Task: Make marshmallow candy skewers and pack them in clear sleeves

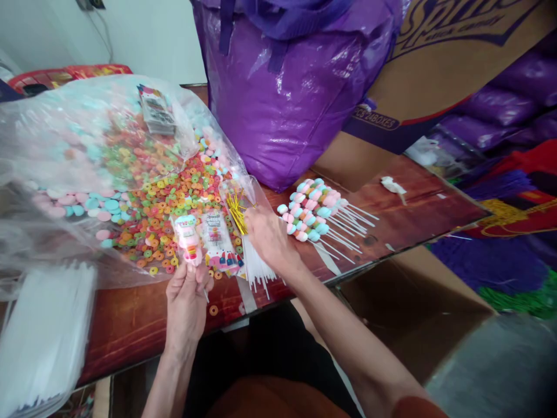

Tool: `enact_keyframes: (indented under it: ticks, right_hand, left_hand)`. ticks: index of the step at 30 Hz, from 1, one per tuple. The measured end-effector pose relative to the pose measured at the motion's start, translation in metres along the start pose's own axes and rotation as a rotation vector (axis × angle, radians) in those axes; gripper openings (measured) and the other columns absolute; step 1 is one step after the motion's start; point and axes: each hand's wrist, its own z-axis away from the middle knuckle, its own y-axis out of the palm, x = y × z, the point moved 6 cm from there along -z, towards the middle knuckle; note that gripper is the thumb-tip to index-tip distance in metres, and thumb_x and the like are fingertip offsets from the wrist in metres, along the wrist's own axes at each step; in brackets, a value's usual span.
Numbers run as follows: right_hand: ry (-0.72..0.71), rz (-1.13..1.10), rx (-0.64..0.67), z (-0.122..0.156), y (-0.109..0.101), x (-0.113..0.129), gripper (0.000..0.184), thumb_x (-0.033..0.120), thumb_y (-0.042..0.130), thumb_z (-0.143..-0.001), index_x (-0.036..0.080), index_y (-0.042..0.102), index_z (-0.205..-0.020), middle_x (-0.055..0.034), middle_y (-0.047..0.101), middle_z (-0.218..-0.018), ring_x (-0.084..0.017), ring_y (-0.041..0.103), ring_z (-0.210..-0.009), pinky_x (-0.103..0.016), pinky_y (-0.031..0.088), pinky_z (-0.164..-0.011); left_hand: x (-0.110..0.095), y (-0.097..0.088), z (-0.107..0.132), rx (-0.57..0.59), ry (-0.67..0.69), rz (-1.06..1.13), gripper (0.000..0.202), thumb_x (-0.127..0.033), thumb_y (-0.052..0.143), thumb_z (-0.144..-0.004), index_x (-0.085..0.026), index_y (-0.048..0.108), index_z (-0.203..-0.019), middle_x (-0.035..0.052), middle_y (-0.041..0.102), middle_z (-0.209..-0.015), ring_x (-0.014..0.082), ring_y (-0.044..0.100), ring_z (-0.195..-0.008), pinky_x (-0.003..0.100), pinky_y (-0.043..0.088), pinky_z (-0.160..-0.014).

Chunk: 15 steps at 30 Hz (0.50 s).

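Observation:
Upright in my left hand (189, 290) is a candy skewer in a clear printed bag (187, 238), its neck pinched between thumb and fingers. A white stick end pokes out below. My right hand (267, 235) is curled beside a bunch of gold twist ties (236, 212); its fingertips are largely hidden, and I cannot make out what they hold. Below that hand lies a bundle of white sticks (256, 264). Flat printed bags (216, 238) lie between my hands. To the right are stacked candy skewers (311, 206) with pink, blue and white pieces and their sticks pointing right.
Loose ring candies (174, 200) and pastel candies spread over clear plastic sheeting (56, 133). Packed white sticks (47, 337) lie at the lower left. Behind stand a large purple bag (296, 98) and a cardboard carton (435, 75). The wooden table's (134, 322) front edge runs diagonally.

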Motion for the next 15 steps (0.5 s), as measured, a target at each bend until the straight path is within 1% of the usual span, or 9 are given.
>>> enact_keyframes:
  ticks: [1,3,6,8,10,13,15]
  right_hand:
    - [0.035,0.063,0.000,-0.013,-0.001,-0.004,0.035,0.006,0.037,-0.097,0.012,0.069,-0.110,-0.0170,0.070,-0.106,-0.024,0.068,-0.091,-0.030,0.049,-0.072]
    - [0.050,0.115,0.026,-0.034,0.004,-0.008,0.034,0.004,0.039,-0.095,0.009,0.069,-0.113,-0.0214,0.068,-0.110,-0.027,0.069,-0.097,-0.032,0.052,-0.077]
    - [0.019,0.129,0.064,-0.050,0.016,-0.007,0.029,0.006,0.045,-0.095,0.009,0.070,-0.110,-0.0217,0.069,-0.106,-0.028,0.069,-0.101,-0.033,0.053,-0.083]
    - [0.002,0.135,0.072,-0.054,0.021,-0.007,0.028,0.008,0.046,-0.095,0.009,0.068,-0.112,-0.0220,0.069,-0.106,-0.028,0.069,-0.103,-0.034,0.053,-0.084]
    - [-0.010,0.137,0.065,-0.056,0.022,-0.007,0.030,0.009,0.043,-0.096,0.007,0.064,-0.117,-0.0236,0.067,-0.110,-0.029,0.069,-0.104,-0.035,0.053,-0.084]
    - [-0.005,0.141,0.032,-0.056,0.016,-0.013,0.036,0.008,0.033,-0.098,0.006,0.056,-0.125,-0.0251,0.064,-0.118,-0.030,0.069,-0.102,-0.038,0.053,-0.081]
    - [0.016,0.070,-0.029,-0.051,0.008,-0.021,0.035,0.010,0.032,-0.097,0.008,0.053,-0.125,-0.0225,0.065,-0.116,-0.029,0.069,-0.095,-0.038,0.052,-0.078]
  left_hand:
    - [0.003,-0.002,0.000,-0.003,-0.032,-0.004,0.023,-0.030,0.084,-0.074,-0.014,0.071,-0.084,-0.0046,0.042,-0.062,0.0051,0.034,-0.055,0.015,0.035,-0.048]
    - [0.009,-0.003,0.003,0.000,-0.086,-0.006,0.024,-0.031,0.084,-0.073,-0.014,0.068,-0.076,-0.0041,0.042,-0.062,0.0047,0.033,-0.054,0.015,0.032,-0.047]
    - [0.015,-0.002,0.005,0.009,-0.120,0.005,0.026,-0.031,0.085,-0.072,-0.015,0.064,-0.071,-0.0029,0.047,-0.063,0.0045,0.034,-0.054,0.016,0.032,-0.048]
    - [0.018,0.000,0.006,0.018,-0.121,0.018,0.025,-0.029,0.085,-0.072,-0.016,0.064,-0.073,-0.0028,0.049,-0.063,0.0046,0.034,-0.053,0.016,0.032,-0.048]
    - [0.018,0.003,0.005,0.027,-0.108,0.028,0.023,-0.028,0.084,-0.072,-0.018,0.064,-0.077,-0.0029,0.051,-0.064,0.0052,0.036,-0.053,0.016,0.033,-0.049]
    - [0.015,0.004,0.004,0.030,-0.073,0.021,0.025,-0.031,0.084,-0.073,-0.019,0.064,-0.081,-0.0020,0.055,-0.067,0.0065,0.042,-0.057,0.017,0.038,-0.053]
    - [0.013,0.003,0.002,0.023,-0.058,0.009,0.027,-0.032,0.085,-0.071,-0.019,0.064,-0.082,-0.0012,0.058,-0.070,0.0067,0.045,-0.058,0.018,0.039,-0.055]
